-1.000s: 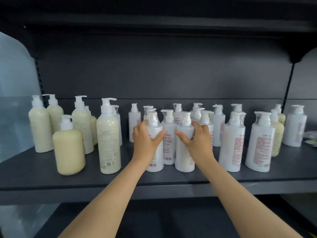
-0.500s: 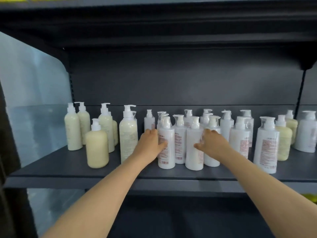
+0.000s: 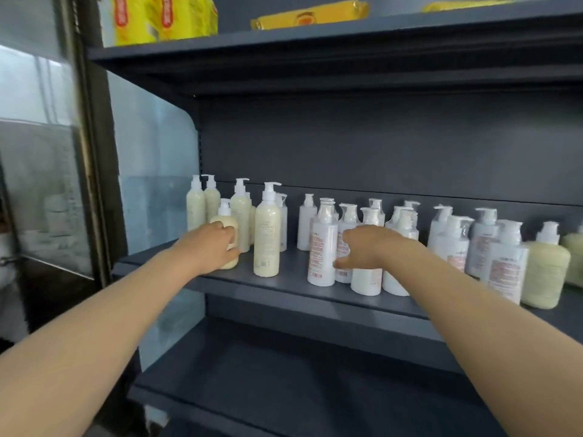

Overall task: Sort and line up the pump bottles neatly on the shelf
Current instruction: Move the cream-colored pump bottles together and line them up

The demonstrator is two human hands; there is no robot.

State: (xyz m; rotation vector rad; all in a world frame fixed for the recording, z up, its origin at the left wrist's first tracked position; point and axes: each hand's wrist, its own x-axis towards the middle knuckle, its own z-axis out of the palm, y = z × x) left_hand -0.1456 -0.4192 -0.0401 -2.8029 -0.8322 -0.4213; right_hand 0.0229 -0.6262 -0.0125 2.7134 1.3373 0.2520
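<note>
Clasping cream-filled squat bottle (image 3: 224, 216), left grip (image 3: 214, 244)

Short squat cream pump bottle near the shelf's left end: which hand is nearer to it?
Left. The left hand grips the short squat cream pump bottle from the front. The right hand is well to its right, beside the tall white red-labelled pump bottle.

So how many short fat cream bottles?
2: one short squat cream pump bottle gripped by the left hand, another at the far right. A cut-off cream bottle beside it may be a third.
</note>
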